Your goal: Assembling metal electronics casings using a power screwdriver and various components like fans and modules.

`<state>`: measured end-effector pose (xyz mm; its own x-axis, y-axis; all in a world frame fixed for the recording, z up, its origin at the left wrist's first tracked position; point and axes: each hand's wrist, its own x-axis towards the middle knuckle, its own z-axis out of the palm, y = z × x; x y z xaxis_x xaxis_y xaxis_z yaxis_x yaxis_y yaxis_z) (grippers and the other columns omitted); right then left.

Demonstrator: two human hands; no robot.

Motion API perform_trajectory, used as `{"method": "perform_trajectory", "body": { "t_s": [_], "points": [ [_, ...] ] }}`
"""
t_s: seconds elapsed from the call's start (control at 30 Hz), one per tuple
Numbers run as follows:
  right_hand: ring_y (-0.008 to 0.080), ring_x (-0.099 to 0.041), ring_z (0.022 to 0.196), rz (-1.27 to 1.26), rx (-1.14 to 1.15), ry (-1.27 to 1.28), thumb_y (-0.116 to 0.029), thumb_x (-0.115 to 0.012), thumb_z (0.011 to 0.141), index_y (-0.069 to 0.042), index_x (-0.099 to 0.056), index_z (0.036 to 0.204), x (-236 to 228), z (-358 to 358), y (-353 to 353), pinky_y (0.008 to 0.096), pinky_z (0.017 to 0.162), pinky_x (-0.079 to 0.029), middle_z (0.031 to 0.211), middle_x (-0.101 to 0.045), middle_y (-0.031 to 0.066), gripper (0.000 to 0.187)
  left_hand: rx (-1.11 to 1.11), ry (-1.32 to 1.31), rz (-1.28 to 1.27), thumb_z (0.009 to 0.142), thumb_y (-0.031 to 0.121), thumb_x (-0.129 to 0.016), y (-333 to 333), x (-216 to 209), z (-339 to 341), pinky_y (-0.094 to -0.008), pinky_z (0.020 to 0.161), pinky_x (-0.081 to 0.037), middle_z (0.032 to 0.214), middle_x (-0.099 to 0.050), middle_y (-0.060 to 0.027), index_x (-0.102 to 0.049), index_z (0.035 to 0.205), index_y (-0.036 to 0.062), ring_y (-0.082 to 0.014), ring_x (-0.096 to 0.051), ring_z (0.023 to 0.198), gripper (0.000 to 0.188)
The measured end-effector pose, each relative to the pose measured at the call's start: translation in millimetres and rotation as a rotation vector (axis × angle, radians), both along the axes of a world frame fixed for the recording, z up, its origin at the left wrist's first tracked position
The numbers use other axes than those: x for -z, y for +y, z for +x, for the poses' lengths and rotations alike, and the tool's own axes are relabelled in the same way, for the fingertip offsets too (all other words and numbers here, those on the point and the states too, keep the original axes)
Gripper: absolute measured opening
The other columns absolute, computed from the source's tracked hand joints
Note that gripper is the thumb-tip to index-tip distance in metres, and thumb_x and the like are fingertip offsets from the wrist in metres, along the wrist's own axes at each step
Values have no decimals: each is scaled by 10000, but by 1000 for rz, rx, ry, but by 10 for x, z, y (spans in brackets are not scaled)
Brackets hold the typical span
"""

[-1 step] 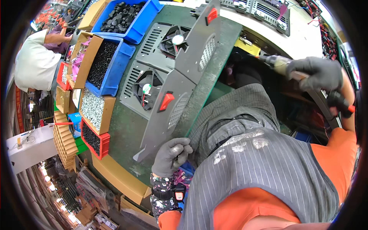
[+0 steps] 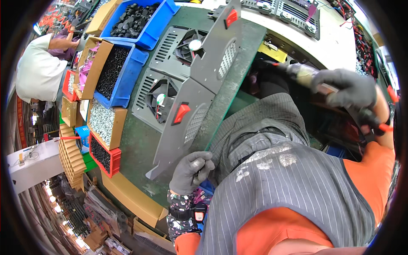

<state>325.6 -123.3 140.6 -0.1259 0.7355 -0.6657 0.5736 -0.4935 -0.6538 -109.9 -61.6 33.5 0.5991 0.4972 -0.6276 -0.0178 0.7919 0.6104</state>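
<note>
My right hand (image 2: 352, 87), in a grey glove, grips a power screwdriver (image 2: 302, 75) on the right, its tip pointing left toward the bench edge. Its rear end is black and red. My left hand (image 2: 187, 174), also gloved, rests beside the near corner of a grey metal panel (image 2: 170, 146). Its fingers are curled; anything inside is too small to make out. That panel has a red rocker switch (image 2: 181, 114) and a black fan (image 2: 160, 100) behind it. A second matching panel (image 2: 210, 61) stands just beyond, with its own fan (image 2: 190, 45) and red switch (image 2: 231, 18).
Blue bins (image 2: 138, 68) of black parts, a cardboard box of silver screws (image 2: 101, 121) and a red bin (image 2: 114, 161) line the green bench's left side. A co-worker (image 2: 40, 70) is at far left. More metal panels (image 2: 293, 19) lie on a white table at back right.
My right hand and the power screwdriver have shifted slightly left and down. The view has moved a little; my left hand keeps its curled pose by the near panel.
</note>
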Motion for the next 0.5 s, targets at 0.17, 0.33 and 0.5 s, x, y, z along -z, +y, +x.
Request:
{"method": "perform_trajectory", "body": {
  "t_s": [0.17,0.33,0.5],
  "points": [
    [81,-491,617,414,-46,487,-32,-602,748,-66,-432,1238,850,-442,-199,241,537,-417,871,-552,51,520,53,-76,29,887,204,-575,134,52,475,-156,419,-311,817,-609,-48,-543,1157,-10,-48,-451,531,347],
    [96,-519,623,-33,387,797,-131,-671,661,9,-415,1271,1264,-757,-229,224,522,-438,853,-540,60,677,-55,-86,34,917,182,-533,191,102,826,-171,462,-365,842,-558,-29,-514,1198,20,-62,-420,581,325],
    [87,-521,673,-107,376,946,-162,-684,643,14,-514,1105,1083,-707,-270,239,601,-448,784,-536,27,523,-186,-252,-1,933,201,-532,211,118,996,-151,477,-357,852,-551,-12,-519,1171,22,-49,-450,647,298]
  ]
}}
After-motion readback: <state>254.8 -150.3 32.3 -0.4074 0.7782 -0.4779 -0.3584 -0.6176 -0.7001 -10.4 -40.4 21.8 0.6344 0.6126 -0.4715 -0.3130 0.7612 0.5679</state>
